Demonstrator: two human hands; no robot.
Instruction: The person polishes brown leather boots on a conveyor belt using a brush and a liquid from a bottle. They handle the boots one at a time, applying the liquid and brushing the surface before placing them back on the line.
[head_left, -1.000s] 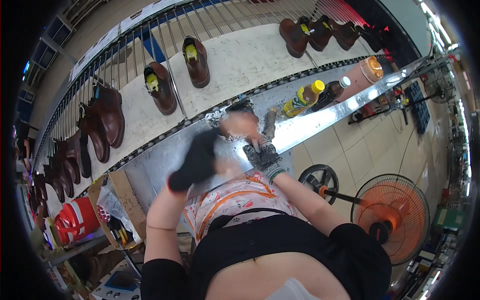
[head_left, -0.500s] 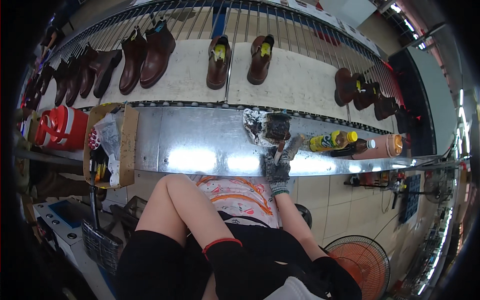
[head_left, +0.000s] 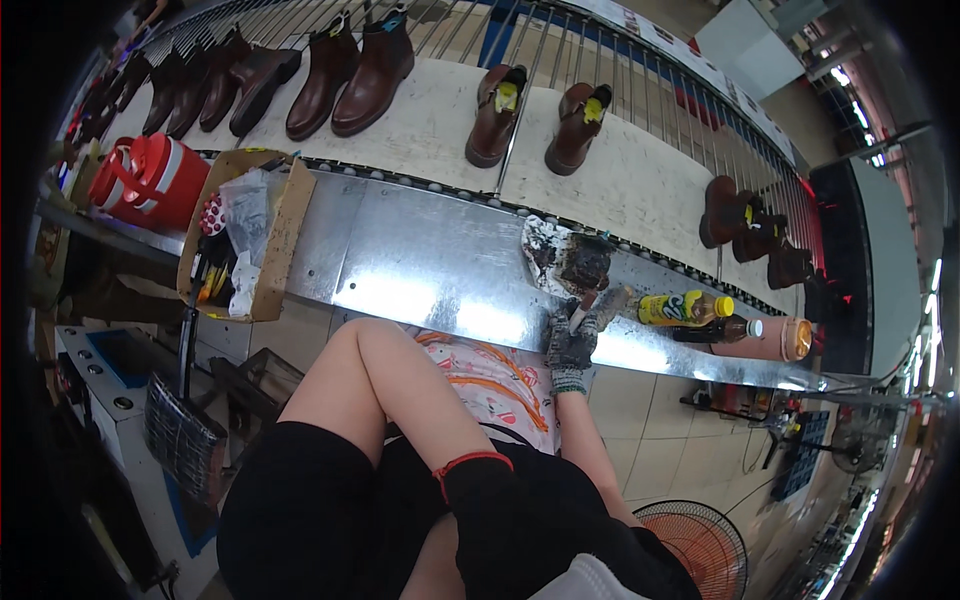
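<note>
Grey knit covered the right hand (head_left: 572, 342), its grip closed around a slim, pale-handled tool (head_left: 579, 317) just inside the front edge of the bench (head_left: 400, 250), right of the middle. The left hand (head_left: 508, 505), blurred over the metal a second earlier, had been drawn back against the black top, leaving the right hand alone at the work and the dark pad (head_left: 587, 265) uncovered. How far open the left grip was could not be told: the black, red-cuffed glove merged with the clothing.

The pad lay on a stained sheet (head_left: 543, 252) near the back edge. The tool's brown end pointed toward it; whether they touched was unclear. A yellow-capped bottle (head_left: 675, 307), a dark bottle (head_left: 722, 330) and a pink tumbler (head_left: 760, 338) lay in a line toward the bench's right end. A cardboard box (head_left: 283, 245) stood at the left end, a red jug (head_left: 160, 180) beyond it.

Brown boots (head_left: 373, 78) sat on the white-topped conveyor (head_left: 640, 165) along the back edge. Below the front edge, an orange fan (head_left: 695, 545) stood over the tiled floor (head_left: 640, 415).
</note>
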